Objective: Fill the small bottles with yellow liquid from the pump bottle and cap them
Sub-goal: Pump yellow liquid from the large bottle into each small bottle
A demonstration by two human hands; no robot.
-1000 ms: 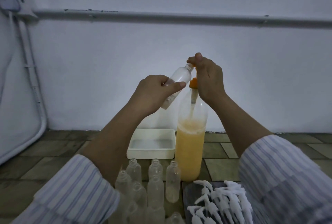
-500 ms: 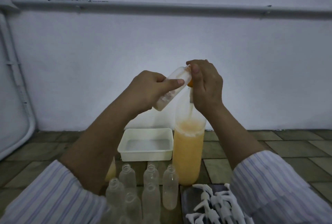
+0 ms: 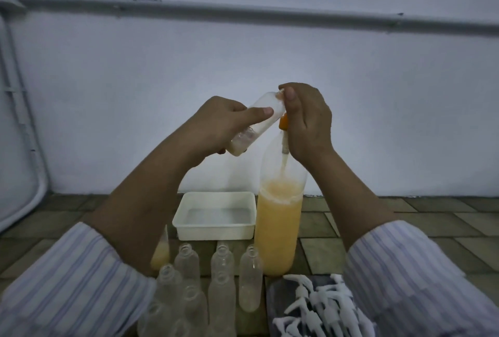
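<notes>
Small bottle [image 3: 259, 123] filling at the pump, tilted in mid-air.
Left hand [image 3: 216, 126] grips it; right hand [image 3: 307, 120] curls over the pump bottle's [image 3: 279, 226] orange head [image 3: 283, 123]. Barely any liquid inside; more pumping needed, I reckon, then a cap [image 3: 318, 307].

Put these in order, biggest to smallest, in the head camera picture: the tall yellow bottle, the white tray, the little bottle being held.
1. Tall clear plastic bottle of yellow liquid
2. White rectangular plastic tray, though it sits farther back
3. Small clear plastic bottle, tilted in the left hand

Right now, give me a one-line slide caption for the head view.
Left hand tilts a small bottle to the pump bottle spout under the right hand.
</notes>
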